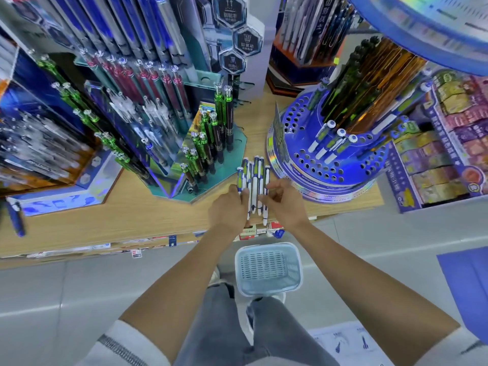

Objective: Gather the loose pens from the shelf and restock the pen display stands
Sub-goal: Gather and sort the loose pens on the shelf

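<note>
Head view: pens [254, 186] lie parallel, tips seemingly toward shelf [158, 215] edge.

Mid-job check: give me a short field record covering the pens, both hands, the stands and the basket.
loose pens: white-and-blue bunch lying side by side on the shelf, between two stands
left hand: fingers curled against the bunch's left side; grip unclear
right hand: fingers curled at the bunch's right side; grip unclear
round blue stand: right of the pens, many holes empty, a few matching pens standing in it
teal stand: left of the pens, holds green pens
basket: on the floor, looks empty
</note>
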A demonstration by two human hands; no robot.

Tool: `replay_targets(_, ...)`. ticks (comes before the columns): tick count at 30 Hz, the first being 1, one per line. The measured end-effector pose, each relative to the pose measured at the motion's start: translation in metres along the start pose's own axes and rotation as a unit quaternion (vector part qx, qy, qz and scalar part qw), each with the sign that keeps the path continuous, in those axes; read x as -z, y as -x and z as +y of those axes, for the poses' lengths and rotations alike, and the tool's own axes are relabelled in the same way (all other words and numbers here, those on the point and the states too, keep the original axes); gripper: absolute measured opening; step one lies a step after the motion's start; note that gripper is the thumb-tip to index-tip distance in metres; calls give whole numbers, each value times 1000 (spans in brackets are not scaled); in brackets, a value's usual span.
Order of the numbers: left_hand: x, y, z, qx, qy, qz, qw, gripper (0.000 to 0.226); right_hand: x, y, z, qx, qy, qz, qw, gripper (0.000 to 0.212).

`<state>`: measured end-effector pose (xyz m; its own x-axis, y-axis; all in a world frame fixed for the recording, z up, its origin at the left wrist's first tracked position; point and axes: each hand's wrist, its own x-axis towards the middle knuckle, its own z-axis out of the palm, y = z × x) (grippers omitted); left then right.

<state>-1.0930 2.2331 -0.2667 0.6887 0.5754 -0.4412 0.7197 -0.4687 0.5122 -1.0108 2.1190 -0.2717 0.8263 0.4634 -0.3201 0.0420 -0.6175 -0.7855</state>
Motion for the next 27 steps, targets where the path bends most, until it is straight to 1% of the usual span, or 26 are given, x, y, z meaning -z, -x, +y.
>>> replay_targets(1, 0, -3, 0, 7, -3, -9, 1000, 38, 1, 1, 1, 9, 5, -7, 1000, 25)
replay_targets(3, 0, -7, 1, 22, 38, -27, 999, 33, 2, 0, 2, 22, 14, -15, 1000, 25)
replay_targets(5, 0, -7, 1, 10, 54, -27, 998, 29, 3, -2, 5, 28, 14, -13, 999, 26)
replay_targets(8, -3, -4, -7, -24, 42, 6, 999, 26, 2, -4, 8, 31, -1, -14, 999, 30)
replay_targets(11, -4, -3, -12, -17, 86, 32, 996, 24, 3, -2, 8, 43, -7, -14, 999, 40)
replay_targets(12, -4, -2, -12, -19, 85, 42, 995, 24, 3, -2, 8, 47, -13, -16, 999, 43)
replay_targets(13, -4, -2, -12, -24, 66, 49, 996, 26, 3, -1, 9, 50, -21, -21, 998, 46)
replay_targets(16, -2, -1, -9, -29, -43, 62, 997, 38, 3, -1, 19, 56, -26, -38, 997, 50)
replay_targets(17, -3, 0, -8, -28, -57, 65, 996, 40, 4, -1, 21, 56, -23, -43, 997, 55)
replay_targets(19, -4, -1, -6, -26, -63, 65, 996, 44, 5, -1, 22, 59, -16, -53, 997, 60)
replay_targets(21, -6, -2, -6, -36, -56, 61, 996, 47, 4, -1, 21, 66, -6, -61, 996, 60)
replay_targets(25, -4, 5, -12, -67, -23, 47, 996, 39, -1, -6, 23, 67, 20, -53, 996, 62)
replay_targets(27, -3, 6, -14, -71, -57, 49, 995, 35, -2, -6, 22, 65, 20, -52, 996, 57)
